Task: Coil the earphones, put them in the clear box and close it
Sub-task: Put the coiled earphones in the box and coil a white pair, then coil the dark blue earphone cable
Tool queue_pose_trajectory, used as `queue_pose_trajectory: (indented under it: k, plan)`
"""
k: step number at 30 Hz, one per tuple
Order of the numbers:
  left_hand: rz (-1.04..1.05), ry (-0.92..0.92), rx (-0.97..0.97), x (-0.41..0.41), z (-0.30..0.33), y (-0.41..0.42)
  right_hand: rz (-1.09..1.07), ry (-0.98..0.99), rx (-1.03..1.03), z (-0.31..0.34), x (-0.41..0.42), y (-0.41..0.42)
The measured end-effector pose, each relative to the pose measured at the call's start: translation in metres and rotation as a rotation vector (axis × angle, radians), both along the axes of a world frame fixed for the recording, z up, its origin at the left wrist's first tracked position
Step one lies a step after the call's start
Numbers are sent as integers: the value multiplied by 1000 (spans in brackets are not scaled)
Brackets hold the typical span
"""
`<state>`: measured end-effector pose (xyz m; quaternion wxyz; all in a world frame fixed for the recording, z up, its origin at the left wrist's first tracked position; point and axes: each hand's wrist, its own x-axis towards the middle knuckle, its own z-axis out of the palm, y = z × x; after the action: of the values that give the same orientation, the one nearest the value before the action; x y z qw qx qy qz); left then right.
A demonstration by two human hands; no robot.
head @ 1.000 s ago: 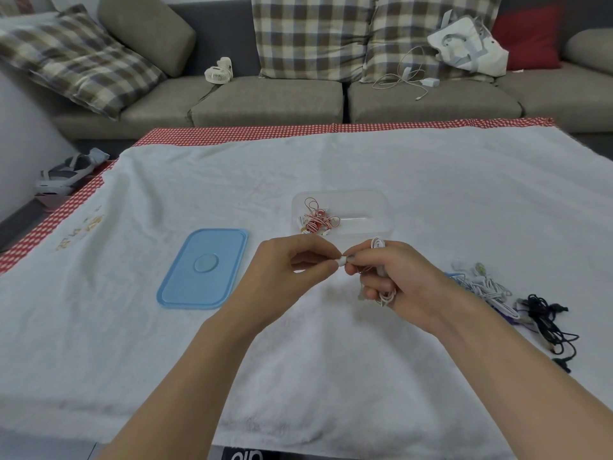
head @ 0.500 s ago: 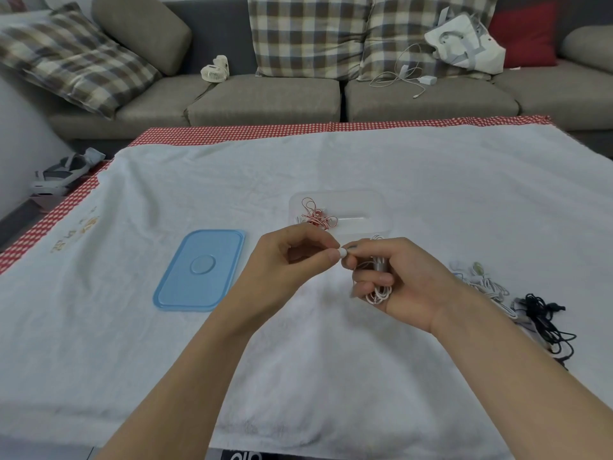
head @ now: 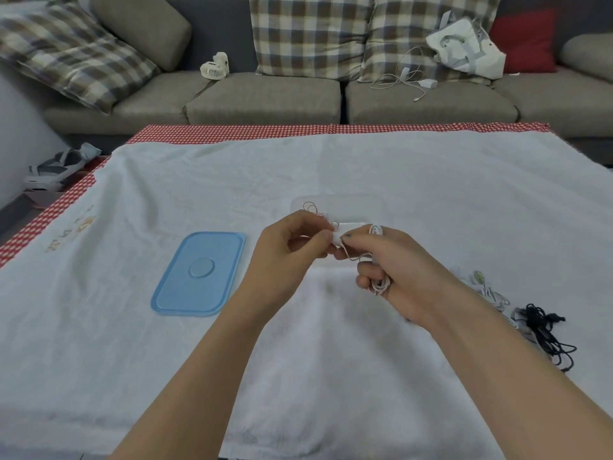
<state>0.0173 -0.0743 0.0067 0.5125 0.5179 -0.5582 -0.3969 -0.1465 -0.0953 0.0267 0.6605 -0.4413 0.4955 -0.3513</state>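
Note:
White earphones (head: 378,284) are wound in loops round the fingers of my right hand (head: 394,270), which grips the coil. My left hand (head: 292,247) pinches the white end of that cable (head: 337,239) against my right fingertips. Both hands hover just in front of the clear box (head: 361,207), which stands open on the white towel and holds a red earphone cable (head: 313,209). Part of the box is hidden behind my hands. Its blue lid (head: 199,273) lies flat to the left.
More white earphones (head: 487,290) and a black tangled cable (head: 544,330) lie on the towel to the right. A sofa with checked cushions, a small fan (head: 215,66), a charger cable (head: 404,78) and a white bag (head: 464,49) stands behind the table.
Both hands have shifted slightly away from me, toward the clear box, and now cover its near edge. The grip on the white earphones is the same.

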Motion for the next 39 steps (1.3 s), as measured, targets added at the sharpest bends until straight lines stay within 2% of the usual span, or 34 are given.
queue_pose_trajectory:
  k: [4, 8, 16, 19, 23, 25, 29, 32, 34, 36, 39]
  plan:
    - [161, -60, -49, 6, 3, -16, -2, 204, -142, 24, 17, -28]
    - [280, -117, -45, 13, 3, -31, 81, 408, -135, 38, 38, -74]
    - [108, -619, -28, 19, -17, -43, 205, 542, -39, -5, 59, -107]
    - [60, -686, -70, 17, -21, -43, 248, 589, -54, -11, 59, -106]
    - [13, -704, -88, 12, -24, -38, 360, 838, -200, 0, 52, -110]
    - [59, -727, -128, 10, -23, -36, 272, 945, -359, 10, 36, -106]
    - [139, -708, -216, 5, -17, -24, 22, 898, -504, 16, -16, -60]
    - [-1, -720, -126, -3, -15, -12, 128, 1014, -456, -5, -47, -19]
    - [-127, -771, 6, -10, -15, -4, 301, 1161, -361, -20, -57, 0]
    - [-237, -823, 146, -16, -19, 3, 466, 1318, -358, -35, -62, 11]
    - [-306, -859, 266, -20, -24, 12, 423, 1394, -445, -46, -64, 14]
